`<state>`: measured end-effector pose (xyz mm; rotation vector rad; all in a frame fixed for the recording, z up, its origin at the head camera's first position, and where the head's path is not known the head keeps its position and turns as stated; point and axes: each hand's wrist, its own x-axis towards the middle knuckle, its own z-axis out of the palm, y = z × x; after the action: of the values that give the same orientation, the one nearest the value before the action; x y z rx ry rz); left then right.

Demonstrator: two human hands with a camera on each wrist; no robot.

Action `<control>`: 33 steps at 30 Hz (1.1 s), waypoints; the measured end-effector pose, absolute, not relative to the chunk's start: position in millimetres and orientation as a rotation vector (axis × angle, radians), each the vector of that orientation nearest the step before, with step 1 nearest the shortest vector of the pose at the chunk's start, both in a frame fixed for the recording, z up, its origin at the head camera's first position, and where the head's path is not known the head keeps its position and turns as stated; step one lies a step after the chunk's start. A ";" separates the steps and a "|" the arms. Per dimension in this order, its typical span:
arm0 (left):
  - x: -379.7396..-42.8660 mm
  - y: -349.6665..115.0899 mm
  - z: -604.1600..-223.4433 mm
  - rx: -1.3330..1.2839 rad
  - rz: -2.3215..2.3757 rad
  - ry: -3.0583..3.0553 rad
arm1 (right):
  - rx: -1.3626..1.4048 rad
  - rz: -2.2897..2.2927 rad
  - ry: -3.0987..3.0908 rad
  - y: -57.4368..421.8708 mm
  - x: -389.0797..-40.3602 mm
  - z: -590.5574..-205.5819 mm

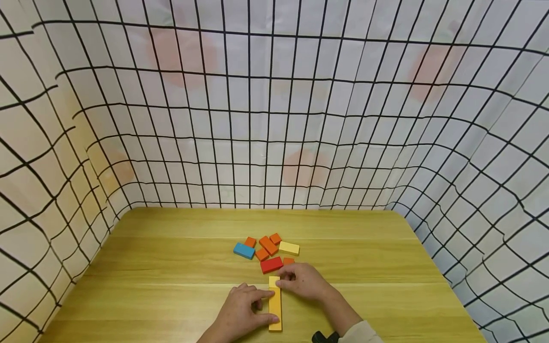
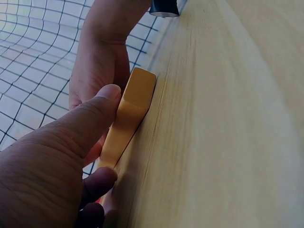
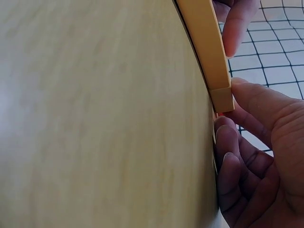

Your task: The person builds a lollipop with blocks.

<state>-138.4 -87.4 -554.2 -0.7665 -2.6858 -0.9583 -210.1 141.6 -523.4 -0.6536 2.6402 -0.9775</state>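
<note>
A long yellow-orange block (image 1: 275, 305) lies on the wooden table, pointing away from me. A small pale yellow block (image 1: 274, 282) sits end to end against its far end, their seam showing in the right wrist view. My left hand (image 1: 242, 310) presses on the long block with straight thumb and index fingertips, from its left side. The other left fingers hang bent beside it. With thumb and index finger, my right hand (image 1: 303, 281) pinches the small block at its far end; its remaining fingers are curled near the table.
Beyond the hands lie a red block (image 1: 271, 265), a blue block (image 1: 244, 251), a pale yellow block (image 1: 289, 248) and several orange blocks (image 1: 268, 245). White walls with a black grid (image 1: 266, 128) enclose the table's back and sides. A black object (image 1: 324, 337) shows near the right sleeve.
</note>
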 end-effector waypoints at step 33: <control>-147.2 -86.6 -542.7 -0.793 -0.988 -2.860 | -0.536 -1.117 2.759 145.3 -228.6 -516.1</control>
<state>-147.2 -86.6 -542.7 -0.7930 -2.8595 -0.9878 -228.6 145.3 -516.1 -0.5357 2.7586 -1.1171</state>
